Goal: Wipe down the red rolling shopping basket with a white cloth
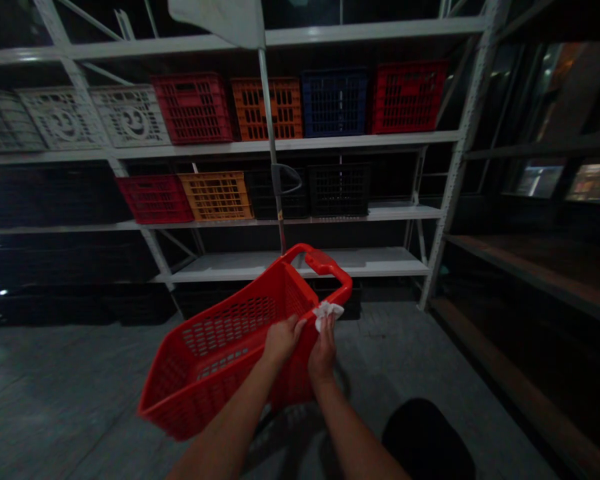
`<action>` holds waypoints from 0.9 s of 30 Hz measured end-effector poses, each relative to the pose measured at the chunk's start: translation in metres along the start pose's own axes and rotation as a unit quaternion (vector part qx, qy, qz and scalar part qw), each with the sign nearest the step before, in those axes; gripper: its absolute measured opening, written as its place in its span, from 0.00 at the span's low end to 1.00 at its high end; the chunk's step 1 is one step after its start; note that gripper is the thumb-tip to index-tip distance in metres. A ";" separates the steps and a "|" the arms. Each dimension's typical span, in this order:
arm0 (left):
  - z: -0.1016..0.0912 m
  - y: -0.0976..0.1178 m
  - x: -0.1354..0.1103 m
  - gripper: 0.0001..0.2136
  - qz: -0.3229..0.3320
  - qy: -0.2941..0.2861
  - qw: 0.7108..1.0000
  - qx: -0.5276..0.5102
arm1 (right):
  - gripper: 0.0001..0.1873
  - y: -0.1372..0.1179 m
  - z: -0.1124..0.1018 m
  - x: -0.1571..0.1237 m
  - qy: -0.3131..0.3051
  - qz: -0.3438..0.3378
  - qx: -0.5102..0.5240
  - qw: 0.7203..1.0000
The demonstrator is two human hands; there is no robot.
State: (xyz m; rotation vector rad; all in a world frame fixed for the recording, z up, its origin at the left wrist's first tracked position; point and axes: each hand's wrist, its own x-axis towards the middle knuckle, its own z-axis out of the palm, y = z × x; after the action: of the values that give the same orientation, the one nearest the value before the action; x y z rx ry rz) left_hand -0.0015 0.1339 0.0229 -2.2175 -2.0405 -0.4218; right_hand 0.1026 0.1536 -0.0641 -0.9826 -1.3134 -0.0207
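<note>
A red plastic shopping cart point(220, 393) with perforated sides stands on the floor in front of me, its handle point(344, 277) at the upper right. My left hand point(281, 340) grips the cart's near rim, fingers curled over the edge. Close beside it on the right, my right hand point(324, 350) presses a crumpled white cloth point(329, 310) against the cart near the base of the handle. Part of the cart's near side is hidden behind my forearms.
Behind the cart, a metal shelving rack point(300, 265) carries red, orange, white, blue and black crates, such as an orange crate point(267, 110). A pole point(269, 113) with a white panel rises behind the cart. Dark shelves point(535, 267) stand at the right. Grey floor point(75, 380) lies left.
</note>
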 end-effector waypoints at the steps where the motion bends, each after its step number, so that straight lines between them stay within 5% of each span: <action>1: 0.001 0.001 0.000 0.25 0.000 0.002 1.000 0.000 | 0.25 0.000 -0.001 0.004 0.009 0.012 0.003 1.000; 6: 0.002 0.001 -0.004 0.25 -0.005 0.009 1.000 0.002 | 0.25 -0.004 -0.014 0.053 0.068 0.064 0.002 0.996; 14: 0.000 0.000 -0.011 0.24 0.001 0.024 1.000 -0.013 | 0.25 -0.015 -0.005 0.002 -0.020 0.024 0.013 0.999; 20: -0.003 0.000 -0.023 0.24 0.008 0.025 0.999 -0.017 | 0.25 -0.009 -0.036 0.065 0.020 0.021 0.000 1.000; 24: -0.006 -0.002 -0.028 0.23 0.018 0.029 0.999 -0.026 | 0.23 0.006 -0.067 0.104 -0.071 -0.040 0.024 0.996; 27: -0.009 -0.006 -0.033 0.22 0.024 0.031 0.999 -0.032 | 0.20 0.016 -0.084 0.142 -0.216 -0.054 0.027 0.974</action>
State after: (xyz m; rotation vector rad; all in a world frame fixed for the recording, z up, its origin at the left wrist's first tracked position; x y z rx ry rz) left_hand -0.0104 0.1009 0.0218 -2.2542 -1.9647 -0.5524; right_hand 0.2223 0.1831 0.0464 -0.8969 -1.7565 0.1531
